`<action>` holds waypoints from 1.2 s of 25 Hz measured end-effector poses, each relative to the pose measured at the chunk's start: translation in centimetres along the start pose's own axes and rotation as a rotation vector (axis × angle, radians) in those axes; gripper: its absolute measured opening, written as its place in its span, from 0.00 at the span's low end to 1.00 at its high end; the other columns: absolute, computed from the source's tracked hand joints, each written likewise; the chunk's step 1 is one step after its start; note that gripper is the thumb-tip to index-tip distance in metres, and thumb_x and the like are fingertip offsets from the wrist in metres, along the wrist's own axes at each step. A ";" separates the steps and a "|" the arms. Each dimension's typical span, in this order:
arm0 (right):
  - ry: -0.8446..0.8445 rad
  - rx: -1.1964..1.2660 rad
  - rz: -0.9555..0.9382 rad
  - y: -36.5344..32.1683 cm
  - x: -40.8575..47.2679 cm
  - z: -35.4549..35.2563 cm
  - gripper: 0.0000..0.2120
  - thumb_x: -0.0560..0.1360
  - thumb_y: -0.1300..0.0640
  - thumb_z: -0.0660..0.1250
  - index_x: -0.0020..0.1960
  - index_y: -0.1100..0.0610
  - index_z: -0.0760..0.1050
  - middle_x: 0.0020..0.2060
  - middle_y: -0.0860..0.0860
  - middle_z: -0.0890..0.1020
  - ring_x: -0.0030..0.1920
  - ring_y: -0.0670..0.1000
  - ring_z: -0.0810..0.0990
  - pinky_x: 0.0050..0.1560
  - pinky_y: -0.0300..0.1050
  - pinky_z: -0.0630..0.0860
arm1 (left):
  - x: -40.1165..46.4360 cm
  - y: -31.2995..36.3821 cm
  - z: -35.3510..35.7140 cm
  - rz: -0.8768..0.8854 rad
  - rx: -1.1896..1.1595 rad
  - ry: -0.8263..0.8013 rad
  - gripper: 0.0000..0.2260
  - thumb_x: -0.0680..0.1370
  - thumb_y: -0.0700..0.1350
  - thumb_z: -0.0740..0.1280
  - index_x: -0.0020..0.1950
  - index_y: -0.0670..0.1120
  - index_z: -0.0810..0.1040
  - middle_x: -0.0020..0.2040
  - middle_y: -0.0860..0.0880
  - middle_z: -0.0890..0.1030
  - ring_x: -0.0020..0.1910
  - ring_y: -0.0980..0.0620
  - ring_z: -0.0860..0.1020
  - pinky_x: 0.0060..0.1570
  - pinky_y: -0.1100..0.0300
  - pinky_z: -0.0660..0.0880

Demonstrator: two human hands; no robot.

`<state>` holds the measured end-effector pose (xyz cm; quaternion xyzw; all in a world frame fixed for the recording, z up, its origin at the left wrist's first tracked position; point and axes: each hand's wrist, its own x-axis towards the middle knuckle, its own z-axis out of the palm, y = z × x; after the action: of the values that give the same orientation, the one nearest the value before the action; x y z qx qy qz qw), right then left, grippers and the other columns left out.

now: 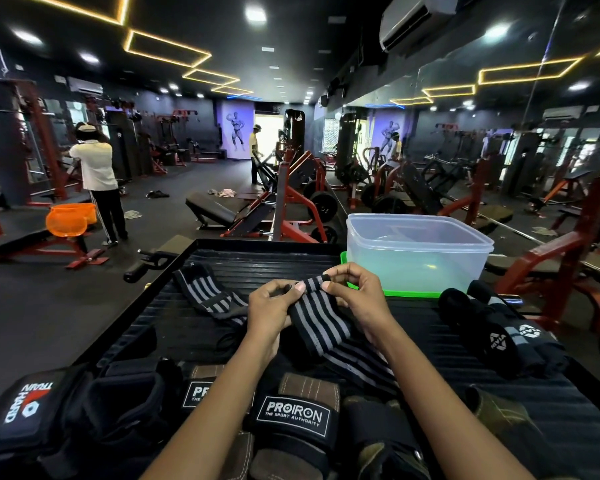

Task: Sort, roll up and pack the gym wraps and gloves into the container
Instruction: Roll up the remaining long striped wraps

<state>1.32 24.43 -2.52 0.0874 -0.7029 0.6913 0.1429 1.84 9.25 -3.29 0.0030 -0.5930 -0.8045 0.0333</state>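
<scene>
Head view looks down on a black ribbed platform [465, 344] in a gym, and the clear plastic container [418, 252] at its far right corner serves as the landmark. It stands on a green lid [395, 293] and looks empty. Just in front of the container, both hands hold one end of a black-and-grey striped wrap [321, 323]: the left hand [269, 311] grips the band with curled fingers, and the right hand [355, 294] pinches the top edge between thumb and fingertips. The rest of this wrap trails toward the viewer, away from the container, across the platform. A second striped wrap [208, 292] lies loose to the left of the container, beyond the left hand. To the right of the container's near corner rests a bundle of black gloves with a white logo [506, 336]. Farthest from the container, along the near edge, lie gloves with PROIRON labels [293, 415] and, at the near left, a black glove marked TRAIN HARD [28, 403]. Well beyond the container, a person in a white shirt [96, 168] stands by an orange basket [70, 220].
</scene>
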 end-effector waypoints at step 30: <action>-0.083 0.012 -0.048 0.2 -0.1 -0.1 0.09 0.70 0.71 0.72 0.46 0.60 0.80 0.40 0.54 0.82 0.41 0.45 0.80 0.43 0.35 0.75 | -0.1 0.1 0.2 0.005 -0.065 0.020 0.04 0.77 0.37 0.68 0.43 0.44 0.80 0.42 0.46 0.83 0.46 0.49 0.81 0.55 0.49 0.76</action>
<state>1.33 24.57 -2.72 0.1336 -0.7018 0.6877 0.1294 1.92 9.44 -3.17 0.0087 -0.5660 -0.8233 0.0412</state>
